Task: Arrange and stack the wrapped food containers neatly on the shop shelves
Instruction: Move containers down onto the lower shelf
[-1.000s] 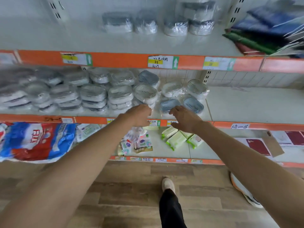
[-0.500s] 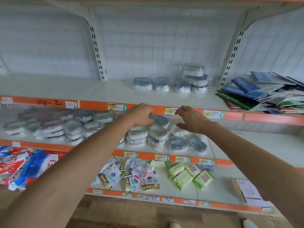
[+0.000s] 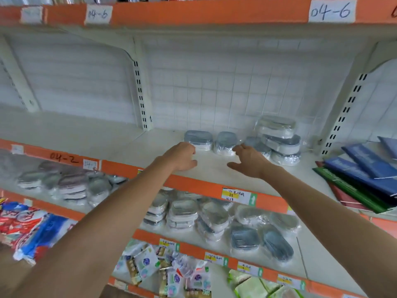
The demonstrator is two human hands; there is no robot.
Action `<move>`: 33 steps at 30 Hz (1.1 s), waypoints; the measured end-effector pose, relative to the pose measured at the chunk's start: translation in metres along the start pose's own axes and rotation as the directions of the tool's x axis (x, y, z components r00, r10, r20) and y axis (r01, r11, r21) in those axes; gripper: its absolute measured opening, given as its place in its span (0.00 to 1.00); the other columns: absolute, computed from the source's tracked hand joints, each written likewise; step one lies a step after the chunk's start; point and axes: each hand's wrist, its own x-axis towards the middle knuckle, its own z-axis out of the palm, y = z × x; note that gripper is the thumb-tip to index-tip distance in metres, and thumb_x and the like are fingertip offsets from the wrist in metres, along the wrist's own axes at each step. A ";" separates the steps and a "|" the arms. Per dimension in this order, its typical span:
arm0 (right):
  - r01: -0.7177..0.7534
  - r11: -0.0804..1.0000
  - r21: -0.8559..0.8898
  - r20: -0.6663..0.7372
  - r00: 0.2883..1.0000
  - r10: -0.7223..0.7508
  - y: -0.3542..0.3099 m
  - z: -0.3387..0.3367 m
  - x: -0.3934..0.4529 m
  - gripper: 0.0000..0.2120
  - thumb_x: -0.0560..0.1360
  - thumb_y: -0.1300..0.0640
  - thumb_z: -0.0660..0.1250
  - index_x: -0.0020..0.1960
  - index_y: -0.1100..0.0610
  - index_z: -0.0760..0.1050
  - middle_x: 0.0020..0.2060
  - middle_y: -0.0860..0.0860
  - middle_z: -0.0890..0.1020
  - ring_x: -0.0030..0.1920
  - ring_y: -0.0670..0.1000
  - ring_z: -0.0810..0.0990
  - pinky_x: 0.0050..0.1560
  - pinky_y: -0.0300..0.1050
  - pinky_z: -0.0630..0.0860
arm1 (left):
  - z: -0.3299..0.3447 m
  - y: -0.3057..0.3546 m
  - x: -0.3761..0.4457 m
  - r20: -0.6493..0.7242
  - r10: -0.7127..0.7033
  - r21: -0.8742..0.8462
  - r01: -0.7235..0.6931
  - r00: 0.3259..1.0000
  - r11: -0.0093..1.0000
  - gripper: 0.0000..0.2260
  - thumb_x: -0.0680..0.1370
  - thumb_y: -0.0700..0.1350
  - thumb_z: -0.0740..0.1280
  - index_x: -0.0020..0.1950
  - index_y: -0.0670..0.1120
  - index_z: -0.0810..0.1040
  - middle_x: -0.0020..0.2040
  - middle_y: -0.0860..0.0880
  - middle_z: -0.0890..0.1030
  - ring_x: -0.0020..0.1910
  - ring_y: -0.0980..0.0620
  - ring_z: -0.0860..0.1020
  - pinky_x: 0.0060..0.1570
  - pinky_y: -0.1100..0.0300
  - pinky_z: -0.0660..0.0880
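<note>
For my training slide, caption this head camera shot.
Both empty hands, left hand and right hand, reach toward wrapped food containers on the upper shelf.

Blur smears the left-hand wrapped containers; the picture's edge cuts the blue folders.

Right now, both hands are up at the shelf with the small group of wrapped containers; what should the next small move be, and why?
Probably reach a little farther and grip a loose wrapped container. The left hand and right hand are both empty, just short of the row, beside the three-high stack.
</note>
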 end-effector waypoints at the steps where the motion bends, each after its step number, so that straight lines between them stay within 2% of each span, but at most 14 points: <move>1: -0.004 1.000 -0.001 0.014 1.000 0.004 0.006 0.002 0.016 0.28 0.77 0.47 0.64 0.69 0.63 0.63 0.65 0.59 0.69 0.67 0.58 0.66 0.65 0.49 0.66 | 0.002 -0.002 0.012 0.023 -0.020 0.007 0.020 1.000 1.000 0.16 0.78 0.47 0.64 0.61 0.38 0.75 0.62 0.42 0.74 0.59 0.44 0.73 0.58 0.55 0.71; 4: -0.024 1.000 0.019 0.030 0.999 0.024 0.022 0.009 0.061 0.29 0.77 0.45 0.63 0.69 0.65 0.62 0.67 0.61 0.67 0.67 0.59 0.66 0.67 0.51 0.64 | 0.007 -0.011 0.043 0.051 -0.087 0.013 0.086 0.995 0.996 0.11 0.78 0.47 0.64 0.50 0.39 0.74 0.57 0.42 0.73 0.56 0.44 0.74 0.54 0.55 0.72; 5: -0.037 0.998 0.045 0.028 0.999 0.036 0.025 0.012 0.075 0.31 0.77 0.45 0.63 0.70 0.65 0.61 0.68 0.60 0.66 0.68 0.59 0.65 0.68 0.50 0.64 | 0.010 -0.015 0.051 0.046 -0.095 0.020 0.095 0.994 0.995 0.11 0.78 0.47 0.64 0.52 0.39 0.74 0.57 0.42 0.73 0.57 0.44 0.73 0.54 0.55 0.71; 8: -0.101 0.991 0.087 0.044 0.994 0.098 0.030 0.018 0.114 0.34 0.77 0.43 0.62 0.72 0.66 0.59 0.69 0.61 0.65 0.69 0.59 0.63 0.68 0.49 0.61 | 0.019 -0.027 0.073 0.050 -0.099 0.024 0.098 0.994 0.995 0.19 0.78 0.48 0.64 0.65 0.40 0.71 0.65 0.43 0.70 0.65 0.45 0.69 0.62 0.54 0.68; 12: -0.252 0.962 0.101 0.070 0.967 0.246 0.032 0.033 0.149 0.39 0.75 0.38 0.61 0.72 0.67 0.56 0.67 0.62 0.64 0.68 0.60 0.61 0.67 0.52 0.62 | 0.026 -0.045 0.108 0.046 -0.090 0.015 0.090 0.995 0.996 0.24 0.78 0.52 0.64 0.69 0.39 0.67 0.71 0.44 0.65 0.69 0.45 0.64 0.65 0.52 0.66; 16: -0.441 0.883 0.160 0.108 0.897 0.428 0.033 0.045 0.171 0.48 0.72 0.31 0.59 0.73 0.67 0.52 0.70 0.63 0.61 0.71 0.61 0.58 0.69 0.54 0.58 | 0.029 -0.055 0.149 0.095 0.022 0.005 -0.023 0.995 1.000 0.35 0.78 0.55 0.65 0.76 0.38 0.55 0.78 0.44 0.54 0.76 0.48 0.53 0.72 0.57 0.56; 19: -0.521 0.841 0.146 0.167 0.851 0.498 0.027 0.055 0.184 0.51 0.71 0.29 0.57 0.75 0.68 0.46 0.72 0.62 0.57 0.73 0.61 0.54 0.70 0.55 0.57 | 0.038 -0.062 0.175 0.180 0.082 0.057 -0.093 0.980 0.994 0.41 0.77 0.58 0.64 0.78 0.37 0.47 0.79 0.43 0.46 0.77 0.46 0.47 0.75 0.54 0.50; 22: -0.560 0.816 0.140 0.172 0.826 0.537 0.019 0.061 0.196 0.50 0.72 0.31 0.58 0.75 0.67 0.46 0.72 0.63 0.56 0.73 0.61 0.55 0.70 0.55 0.57 | 0.054 -0.076 0.193 0.186 0.119 0.129 -0.144 0.975 0.981 0.42 0.76 0.62 0.62 0.77 0.37 0.47 0.78 0.42 0.49 0.77 0.45 0.50 0.74 0.51 0.50; 25: -0.568 0.816 0.105 0.190 0.817 0.545 0.013 0.060 0.201 0.48 0.74 0.33 0.58 0.75 0.68 0.46 0.72 0.64 0.56 0.73 0.61 0.54 0.71 0.53 0.54 | 0.059 -0.089 0.207 0.104 0.191 0.165 -0.206 0.976 0.965 0.42 0.72 0.65 0.66 0.73 0.38 0.57 0.71 0.42 0.60 0.72 0.44 0.58 0.71 0.53 0.57; 30: -0.553 0.830 0.076 0.129 0.831 0.542 0.003 0.067 0.196 0.44 0.72 0.32 0.59 0.74 0.62 0.50 0.72 0.60 0.58 0.73 0.60 0.54 0.70 0.55 0.55 | 0.061 -0.107 0.213 0.082 0.171 0.062 -0.176 0.982 0.982 0.44 0.67 0.68 0.69 0.71 0.41 0.61 0.65 0.43 0.63 0.67 0.43 0.62 0.68 0.55 0.59; 33: -0.539 0.834 0.119 0.106 0.842 0.530 -0.001 0.071 0.188 0.39 0.73 0.33 0.57 0.73 0.58 0.55 0.72 0.55 0.59 0.72 0.57 0.56 0.68 0.55 0.57 | 0.063 -0.115 0.210 0.105 0.143 0.038 -0.148 0.984 0.988 0.44 0.66 0.70 0.69 0.71 0.46 0.60 0.64 0.45 0.64 0.67 0.44 0.63 0.70 0.50 0.55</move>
